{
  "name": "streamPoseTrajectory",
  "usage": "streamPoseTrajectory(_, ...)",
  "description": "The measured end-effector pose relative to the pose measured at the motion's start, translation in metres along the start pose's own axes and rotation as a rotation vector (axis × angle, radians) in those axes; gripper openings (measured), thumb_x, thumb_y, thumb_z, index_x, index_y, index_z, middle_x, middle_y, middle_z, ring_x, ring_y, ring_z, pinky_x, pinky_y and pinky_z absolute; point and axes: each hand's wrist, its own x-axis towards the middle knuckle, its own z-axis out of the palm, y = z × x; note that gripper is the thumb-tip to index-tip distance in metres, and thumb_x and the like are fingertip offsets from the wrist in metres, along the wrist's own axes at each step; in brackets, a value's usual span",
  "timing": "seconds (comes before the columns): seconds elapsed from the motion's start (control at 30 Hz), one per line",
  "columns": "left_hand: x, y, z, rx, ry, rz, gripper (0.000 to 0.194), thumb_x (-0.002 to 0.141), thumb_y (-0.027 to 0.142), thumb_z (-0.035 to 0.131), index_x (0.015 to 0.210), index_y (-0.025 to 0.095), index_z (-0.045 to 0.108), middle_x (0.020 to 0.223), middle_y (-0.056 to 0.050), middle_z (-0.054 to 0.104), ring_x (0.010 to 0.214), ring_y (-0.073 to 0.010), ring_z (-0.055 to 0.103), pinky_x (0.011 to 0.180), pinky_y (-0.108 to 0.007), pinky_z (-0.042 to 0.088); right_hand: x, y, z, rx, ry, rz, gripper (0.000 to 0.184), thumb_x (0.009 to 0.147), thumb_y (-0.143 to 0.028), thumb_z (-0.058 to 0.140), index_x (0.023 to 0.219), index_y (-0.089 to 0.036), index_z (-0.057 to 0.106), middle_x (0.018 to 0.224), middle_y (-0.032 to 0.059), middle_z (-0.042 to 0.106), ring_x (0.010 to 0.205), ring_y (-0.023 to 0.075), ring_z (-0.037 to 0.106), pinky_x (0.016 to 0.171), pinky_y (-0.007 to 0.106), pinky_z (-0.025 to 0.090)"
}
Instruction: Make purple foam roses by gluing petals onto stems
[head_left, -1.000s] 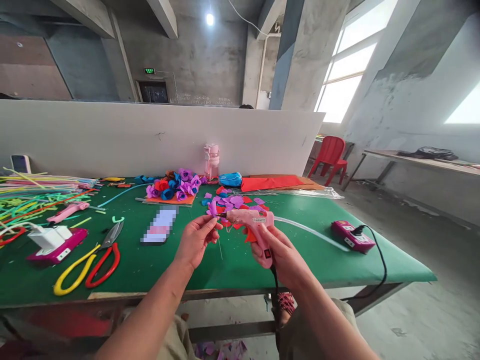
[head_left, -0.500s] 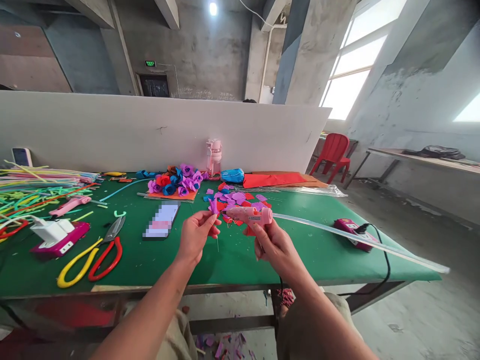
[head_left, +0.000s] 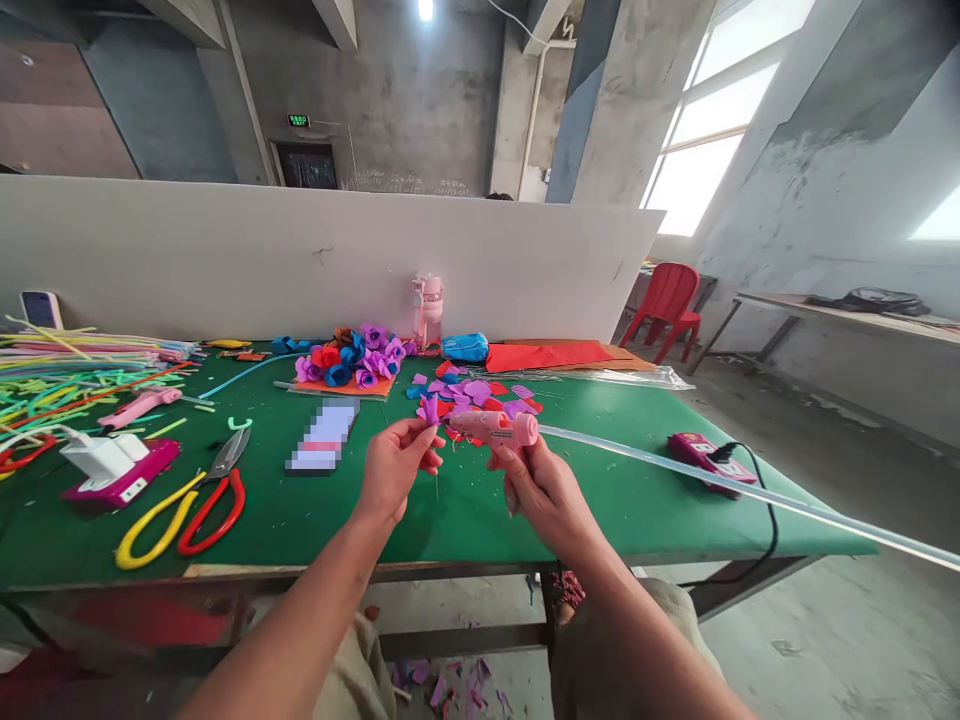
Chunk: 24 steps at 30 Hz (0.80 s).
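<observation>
Between the pinched fingers of my left hand (head_left: 396, 462) is a small purple paper flower (head_left: 428, 409), with a thin wire hanging below it. My right hand (head_left: 541, 492) is wrapped round a pink hot glue gun (head_left: 491, 428), its nozzle pointing left, close to the flower. I cannot tell whether the nozzle touches the paper. Out of the gun's back end runs a long clear glue stick (head_left: 720, 482), reaching to the right past the table edge. Behind both hands lie loose purple, red and blue paper petals (head_left: 474, 392).
Finished paper flowers (head_left: 352, 358) are heaped on an orange sheet. Scissors (head_left: 214, 490), a phone (head_left: 322, 437) and a power strip (head_left: 124, 478) lie to the left, near colourful pipe cleaners (head_left: 90, 365). Another power strip (head_left: 701, 462) sits right. A white partition (head_left: 300, 260) stands behind.
The glue gun has shifted slightly left, nearer the flower, and its glue stick has swung with it. My left hand stays almost in place, still pinching the flower.
</observation>
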Motion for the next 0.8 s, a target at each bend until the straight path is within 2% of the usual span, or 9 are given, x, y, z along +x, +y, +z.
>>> streamPoseTrajectory(0.8, -0.0004, -0.0009, 0.0003, 0.024, -0.015, -0.002, 0.027, 0.066, 0.034, 0.071, 0.08, 0.012, 0.063, 0.065, -0.002, 0.065, 0.046, -0.0091, 0.053, 0.045, -0.022, 0.043, -0.0007, 0.0014, -0.0004, -0.118, -0.005, -0.034, 0.026, 0.092, -0.044, 0.035, 0.087, -0.021, 0.047, 0.049, -0.0046, 0.049, 0.04, 0.0118, 0.045, 0.048, 0.024, 0.037)
